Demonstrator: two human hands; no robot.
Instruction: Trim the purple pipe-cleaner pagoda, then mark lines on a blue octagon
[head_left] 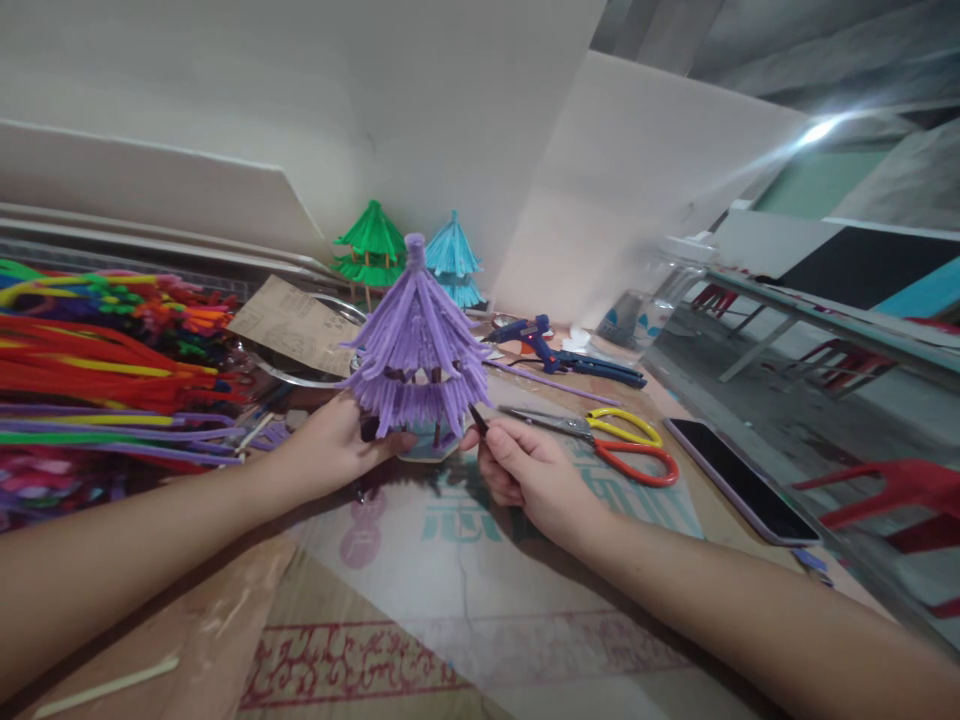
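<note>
With the purple model (416, 335) as the centre of the clock, the person works with both hands close against it. It is a two-tiered pavilion of fuzzy strips, upright over the middle of the work surface (330, 590), its roof peak pointing to 12 o'clock and its pale base at 6.

The left hand (349, 437) comes in from 8 o'clock and grasps the model low down, thumb along the front of the base, the other fingers partly hidden under the fringe. The right hand (521, 465), at 4 o'clock, pinches a slim dark tool (478, 418) between thumb and fingers, its tip up near the lower fringe; it may be tweezers, but it is too small and blurred to be sure.

Behind, a green model (373, 240) stands at 11 o'clock and a light blue model (452, 255) at 1. Toward 3 o'clock lie a blue glue gun (536, 335) and, farther out, a blue-handled tool (604, 369). Scissors (581, 428) with yellow and red handles lie just beyond the right hand, and a phone (739, 478) farther out, both between 3 and 4. Bundles of coloured fuzzy sticks (112, 360) spread at 9 o'clock.
</note>
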